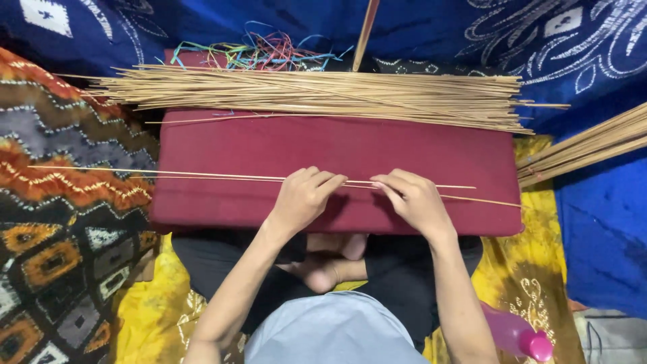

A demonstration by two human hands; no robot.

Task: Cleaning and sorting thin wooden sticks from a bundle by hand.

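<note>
A dark red cushion (236, 145) lies across my lap. On its near half lie thin bamboo sticks (168, 174), running left to right. My left hand (303, 197) pinches these sticks near the cushion's middle, fingers curled over them. My right hand (414, 200) pinches the same sticks just to the right, fingertips almost touching the left hand's. The sticks extend past both hands, far out to the left over the patterned cloth and right to the cushion's edge. A thick pile of similar sticks (317, 94) lies along the cushion's far edge.
Tangled coloured threads (259, 54) sit behind the pile. Another bundle of sticks (586, 145) angles in at the right. A pink bottle (519, 335) lies at the lower right on yellow cloth (532, 269). Patterned fabric (60, 202) covers the left, blue cloth (593, 229) the right.
</note>
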